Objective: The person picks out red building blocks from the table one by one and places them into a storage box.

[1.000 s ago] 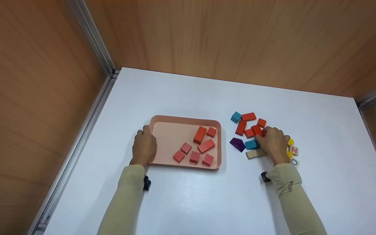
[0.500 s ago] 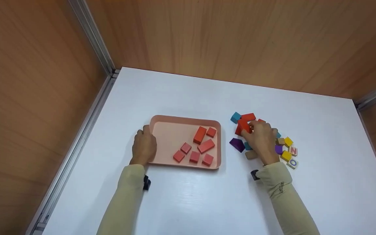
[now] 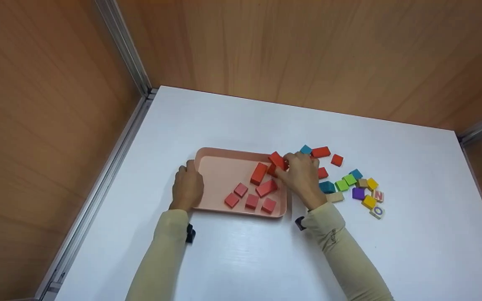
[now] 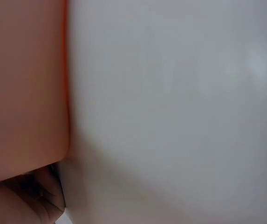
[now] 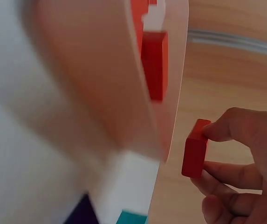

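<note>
My left hand [image 3: 187,188] grips the left edge of a pink tray [image 3: 220,175]; in the left wrist view its curled fingers [image 4: 49,189] show low beside the tray wall [image 4: 26,93]. Over the tray's far right corner, my right hand [image 3: 303,179] pinches a red rectangular block [image 3: 276,159] between thumb and fingers. The right wrist view shows that block [image 5: 195,151] raised beyond the tray rim. Several red blocks lie inside the tray, among them a long block [image 3: 259,174] and a small cube [image 3: 232,200].
Right of the tray lie more blocks: a red one [image 3: 320,152], a red cube [image 3: 337,160], green cubes [image 3: 342,185], a purple one [image 3: 358,193], yellow ones [image 3: 369,202] and letter tiles [image 3: 377,212]. Wooden panels [image 3: 287,54] stand behind the white table [image 3: 232,259].
My right hand has picked up a red block from the pile and carried it left to above the tray. The left hand has stayed at the tray's left edge.
</note>
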The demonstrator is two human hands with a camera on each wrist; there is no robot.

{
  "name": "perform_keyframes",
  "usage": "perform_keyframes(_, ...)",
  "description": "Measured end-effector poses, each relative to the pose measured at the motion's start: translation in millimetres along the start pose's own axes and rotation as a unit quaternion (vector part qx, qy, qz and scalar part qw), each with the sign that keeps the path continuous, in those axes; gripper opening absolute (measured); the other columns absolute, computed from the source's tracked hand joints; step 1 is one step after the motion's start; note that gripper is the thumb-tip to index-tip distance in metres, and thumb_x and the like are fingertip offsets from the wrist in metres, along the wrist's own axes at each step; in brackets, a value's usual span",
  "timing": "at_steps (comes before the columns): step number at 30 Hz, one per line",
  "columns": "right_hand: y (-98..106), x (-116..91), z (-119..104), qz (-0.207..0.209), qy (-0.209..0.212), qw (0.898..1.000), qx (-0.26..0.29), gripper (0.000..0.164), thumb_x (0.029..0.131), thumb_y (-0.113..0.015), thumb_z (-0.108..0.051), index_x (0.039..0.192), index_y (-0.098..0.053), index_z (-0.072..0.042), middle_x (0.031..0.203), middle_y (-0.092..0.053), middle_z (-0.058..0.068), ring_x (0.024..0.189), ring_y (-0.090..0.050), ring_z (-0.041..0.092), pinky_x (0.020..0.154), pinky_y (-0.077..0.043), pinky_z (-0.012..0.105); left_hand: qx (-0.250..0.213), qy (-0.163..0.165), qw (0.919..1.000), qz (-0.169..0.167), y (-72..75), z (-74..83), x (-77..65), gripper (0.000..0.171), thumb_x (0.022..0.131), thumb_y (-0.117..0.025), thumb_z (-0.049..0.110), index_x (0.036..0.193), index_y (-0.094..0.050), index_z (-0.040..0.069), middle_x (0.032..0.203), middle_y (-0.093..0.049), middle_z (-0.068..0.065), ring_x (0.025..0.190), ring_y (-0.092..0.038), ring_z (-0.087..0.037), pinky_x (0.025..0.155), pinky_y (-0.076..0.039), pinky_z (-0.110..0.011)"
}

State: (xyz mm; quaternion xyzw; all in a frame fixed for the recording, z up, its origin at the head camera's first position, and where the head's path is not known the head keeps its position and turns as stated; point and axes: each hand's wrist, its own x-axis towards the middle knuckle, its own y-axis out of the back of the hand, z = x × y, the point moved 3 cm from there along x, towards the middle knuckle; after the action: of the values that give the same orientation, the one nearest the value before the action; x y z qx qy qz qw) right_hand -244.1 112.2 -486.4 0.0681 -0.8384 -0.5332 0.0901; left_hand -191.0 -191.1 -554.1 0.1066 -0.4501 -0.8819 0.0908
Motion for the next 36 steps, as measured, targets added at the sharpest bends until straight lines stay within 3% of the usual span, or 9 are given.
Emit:
perform_keyframes(6, -15.5, 0.7, -39.7, -0.022, 0.033, 0.999, -0.010, 0.046, 0.087, -0.077, -0.037, 0.122, -0.070, -0.009, 0.097, -0.066, 0.007, 0.092, -0.056, 0.026, 0.085, -0.037, 0.046, 0.000, 0.008, 1.0000, -0.006, 1.1, -0.4, -0.1, 0.043, 0.106, -0.042, 0.016, 0.146, -0.036, 0.002, 0.120, -0.049, -0.021, 0.110, -0.051, -0.033, 0.091, -0.046, -0.048)
perform_keyframes(13, -28.1, 2.8, -63.4, -0.037, 0.060, 0.997, -0.011, 0.050, 0.085, -0.078, -0.045, 0.123, -0.070, -0.013, 0.097, -0.066, 0.005, 0.090, -0.054, 0.024, 0.086, -0.036, 0.045, -0.012, 0.022, 0.9997, -0.007, -1.3, 2.6, -1.1, 0.044, 0.107, -0.044, 0.017, 0.148, -0.036, 0.003, 0.121, -0.049, -0.018, 0.110, -0.051, -0.030, 0.094, -0.046, -0.046)
perform_keyframes(16, -33.2, 3.7, -67.3, -0.044, 0.056, 0.997, -0.004, 0.052, 0.085, -0.078, -0.046, 0.125, -0.069, -0.013, 0.103, -0.067, 0.005, 0.097, -0.055, 0.025, 0.094, -0.036, 0.048, -0.011, 0.022, 0.9997, -0.007, -1.3, 1.9, -1.3, 0.043, 0.107, -0.043, 0.017, 0.147, -0.036, 0.003, 0.122, -0.049, -0.018, 0.112, -0.051, -0.030, 0.095, -0.046, -0.046)
perform_keyframes(21, -44.6, 4.4, -70.9, -0.067, 0.054, 0.996, -0.005, 0.049, 0.086, -0.076, -0.045, 0.125, -0.066, -0.017, 0.108, -0.064, 0.003, 0.110, -0.053, 0.025, 0.108, -0.023, 0.057, -0.011, 0.016, 0.9998, -0.002, 0.1, -0.4, -1.0, 0.042, 0.106, -0.042, 0.015, 0.146, -0.037, 0.002, 0.119, -0.050, -0.018, 0.109, -0.052, -0.031, 0.091, -0.047, -0.046)
perform_keyframes(26, -56.5, 4.3, -72.0, -0.080, 0.082, 0.993, -0.022, 0.034, 0.089, -0.074, -0.042, 0.106, -0.069, -0.013, 0.095, -0.061, 0.002, 0.102, -0.053, 0.023, 0.099, -0.030, 0.054, -0.010, 0.004, 0.9999, 0.003, 1.9, 0.5, -1.8, 0.042, 0.106, -0.042, 0.014, 0.145, -0.037, 0.000, 0.117, -0.050, -0.019, 0.107, -0.052, -0.032, 0.088, -0.047, -0.047)
perform_keyframes(31, -63.6, 1.8, -71.0, -0.074, 0.117, 0.990, -0.033, 0.030, 0.089, -0.075, -0.034, 0.105, -0.072, -0.009, 0.095, -0.063, 0.005, 0.097, -0.054, 0.025, 0.086, -0.034, 0.048, 0.000, -0.003, 1.0000, 0.008, 4.0, 1.6, -4.8, 0.041, 0.105, -0.044, 0.014, 0.144, -0.038, 0.001, 0.116, -0.050, -0.020, 0.106, -0.052, -0.032, 0.087, -0.048, -0.046)
perform_keyframes(36, -65.7, 0.1, -70.1, -0.069, 0.127, 0.989, -0.037, 0.030, 0.089, -0.075, -0.032, 0.105, -0.073, -0.007, 0.095, -0.063, 0.007, 0.093, -0.053, 0.027, 0.083, -0.035, 0.047, -0.001, 0.006, 1.0000, 0.006, 6.5, 1.9, -6.3, 0.042, 0.106, -0.044, 0.016, 0.145, -0.038, 0.001, 0.119, -0.050, -0.020, 0.109, -0.052, -0.032, 0.090, -0.047, -0.046)
